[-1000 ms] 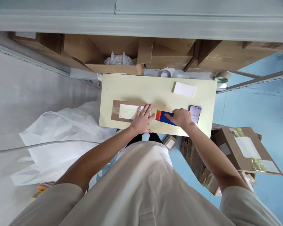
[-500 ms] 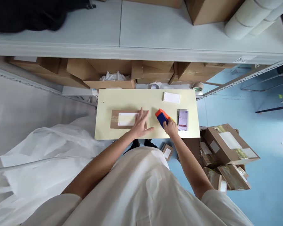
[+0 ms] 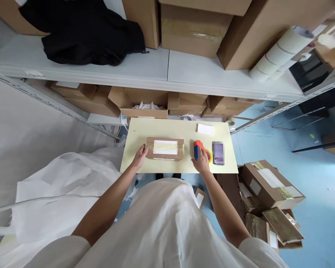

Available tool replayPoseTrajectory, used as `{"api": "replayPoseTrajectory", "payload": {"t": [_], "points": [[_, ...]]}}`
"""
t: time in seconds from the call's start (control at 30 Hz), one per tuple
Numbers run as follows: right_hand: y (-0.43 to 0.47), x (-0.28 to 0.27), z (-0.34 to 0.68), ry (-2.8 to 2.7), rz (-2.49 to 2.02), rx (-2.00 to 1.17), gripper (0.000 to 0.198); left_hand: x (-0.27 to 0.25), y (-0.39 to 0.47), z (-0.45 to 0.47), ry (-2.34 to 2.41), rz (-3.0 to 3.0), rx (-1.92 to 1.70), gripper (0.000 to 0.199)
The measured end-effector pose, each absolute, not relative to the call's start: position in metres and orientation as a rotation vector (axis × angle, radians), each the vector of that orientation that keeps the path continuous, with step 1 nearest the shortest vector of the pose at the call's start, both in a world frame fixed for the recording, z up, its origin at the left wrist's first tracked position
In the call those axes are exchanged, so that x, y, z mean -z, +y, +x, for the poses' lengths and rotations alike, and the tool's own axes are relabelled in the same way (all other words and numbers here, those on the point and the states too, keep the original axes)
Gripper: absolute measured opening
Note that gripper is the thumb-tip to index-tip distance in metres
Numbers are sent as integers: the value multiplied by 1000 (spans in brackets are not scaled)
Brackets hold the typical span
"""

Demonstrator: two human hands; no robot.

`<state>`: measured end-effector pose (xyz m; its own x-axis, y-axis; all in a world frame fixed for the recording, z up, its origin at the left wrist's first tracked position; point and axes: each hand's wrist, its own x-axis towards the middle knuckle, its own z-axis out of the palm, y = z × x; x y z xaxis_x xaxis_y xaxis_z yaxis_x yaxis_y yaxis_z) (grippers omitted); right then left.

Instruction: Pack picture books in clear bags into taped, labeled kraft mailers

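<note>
On the cream table (image 3: 167,127) lies a taped cardboard box (image 3: 179,149) with a white label (image 3: 165,147) on top. My left hand (image 3: 139,157) is at the box's left end, its fingers closed against that edge. To the right, an orange and blue tape dispenser (image 3: 198,144) with a yellow-rimmed roll rests on the table. My right hand (image 3: 202,162) lies over its near side, thumb stretched apart from the fingers; part of the dispenser is hidden beneath it. A phone (image 3: 218,153) lies just right of that hand.
A white paper slip (image 3: 206,129) lies near the table's back edge. Behind stands a shelf (image 3: 145,76) with cartons, black cloth (image 3: 92,35) and white rolls (image 3: 279,54). Stacked cardboard boxes (image 3: 270,182) are on the floor at right, white sheeting (image 3: 64,186) at left.
My left hand has gone from the box's right end to its left end. My right hand has set the tape dispenser down and loosened its fingers. The view has tilted up.
</note>
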<state>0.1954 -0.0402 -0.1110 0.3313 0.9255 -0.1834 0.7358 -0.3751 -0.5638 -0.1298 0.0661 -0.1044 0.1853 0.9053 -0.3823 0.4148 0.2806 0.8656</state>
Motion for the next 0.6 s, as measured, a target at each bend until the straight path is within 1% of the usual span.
{"api": "replayPoseTrajectory", "payload": {"t": [0.1, 0.13, 0.17, 0.23, 0.3, 0.47, 0.53, 0.6], "points": [[-36, 110, 170, -1602, -2009, -866, 97, 110, 60, -129, 1160, 1330, -610, 83], [-33, 112, 161, -1609, -1951, -928, 100, 112, 59, -130, 1124, 1334, -619, 86], [-30, 115, 152, -1589, -1903, -981, 100, 115, 58, -130, 1121, 1353, -618, 91], [-22, 118, 138, -1483, -1833, -1040, 92, 120, 58, -133, 1181, 1436, -596, 99], [-16, 116, 133, -1364, -1780, -1063, 83, 121, 61, -136, 1261, 1534, -574, 98], [-1, 95, 142, -1211, -1777, -1129, 63, 104, 80, -140, 1455, 1817, -449, 69], [6, 89, 143, -1208, -1855, -1091, 50, 99, 88, -139, 1567, 1870, -338, 58], [13, 88, 137, -1248, -1968, -1024, 43, 100, 96, -137, 1583, 1823, -275, 50]]}}
